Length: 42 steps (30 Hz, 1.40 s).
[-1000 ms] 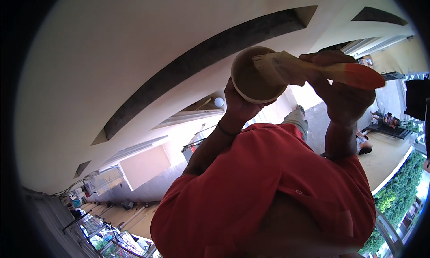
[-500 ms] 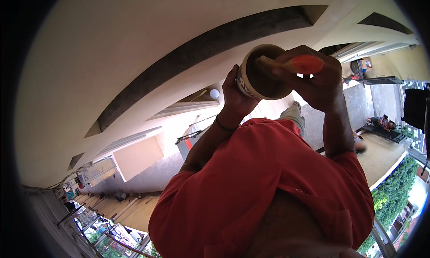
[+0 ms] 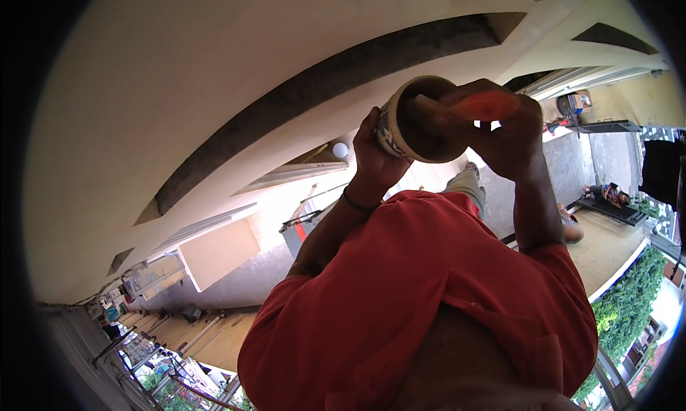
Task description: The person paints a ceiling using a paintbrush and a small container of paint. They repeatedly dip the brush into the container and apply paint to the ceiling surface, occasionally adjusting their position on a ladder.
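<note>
Right grip bent tight around the brush, left grip curved snug about the tilted cup.

brush hndl blurred, bristles hidden

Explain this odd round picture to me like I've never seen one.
There is no robot here, just a person's bare hands. The view comes from a wide fisheye camera on the person's head, looking down, so straight edges bend and the red shirt fills the lower middle. The left hand holds a tilted tub, raised in the air. The right hand grips a paintbrush with an orange-red handle end; its other end reaches into the tub, where the bristles are hard to make out.
</note>
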### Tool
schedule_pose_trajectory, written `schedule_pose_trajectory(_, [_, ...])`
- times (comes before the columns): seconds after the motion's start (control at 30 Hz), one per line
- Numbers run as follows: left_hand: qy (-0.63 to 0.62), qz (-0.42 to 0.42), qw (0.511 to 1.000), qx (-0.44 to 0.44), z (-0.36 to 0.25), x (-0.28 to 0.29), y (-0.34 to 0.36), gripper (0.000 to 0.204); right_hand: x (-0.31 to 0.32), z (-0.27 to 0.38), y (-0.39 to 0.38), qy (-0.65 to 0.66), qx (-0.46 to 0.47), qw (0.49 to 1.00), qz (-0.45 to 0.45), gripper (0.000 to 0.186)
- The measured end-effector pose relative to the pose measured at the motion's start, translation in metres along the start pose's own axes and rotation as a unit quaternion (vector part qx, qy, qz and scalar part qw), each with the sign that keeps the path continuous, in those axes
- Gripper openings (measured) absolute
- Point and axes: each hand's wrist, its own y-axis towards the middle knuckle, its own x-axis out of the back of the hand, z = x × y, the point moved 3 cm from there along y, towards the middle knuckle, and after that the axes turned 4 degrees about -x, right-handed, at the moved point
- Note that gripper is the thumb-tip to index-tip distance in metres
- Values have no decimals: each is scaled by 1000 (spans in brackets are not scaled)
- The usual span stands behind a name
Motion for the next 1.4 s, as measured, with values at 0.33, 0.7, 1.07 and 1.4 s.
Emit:
schedule_pose_trajectory(0.33, [-28,13,999,-9,1,-7,-2,68,27,-20,-19,249,-31,959,-129,25])
schedule_pose_trajectory(0.7, [-23,31,999,-3,5,3,-7,69,9,-11,-19,29,95,991,-90,20])
schedule_pose_trajectory(1.07, [83,-48,995,7,3,9,-10,71,-1,-2,-10,-70,160,985,12,26])
schedule_pose_trajectory(1.4, [75,3,997,31,1,7,-8,71,-19,-18,-9,-100,58,991,69,36])
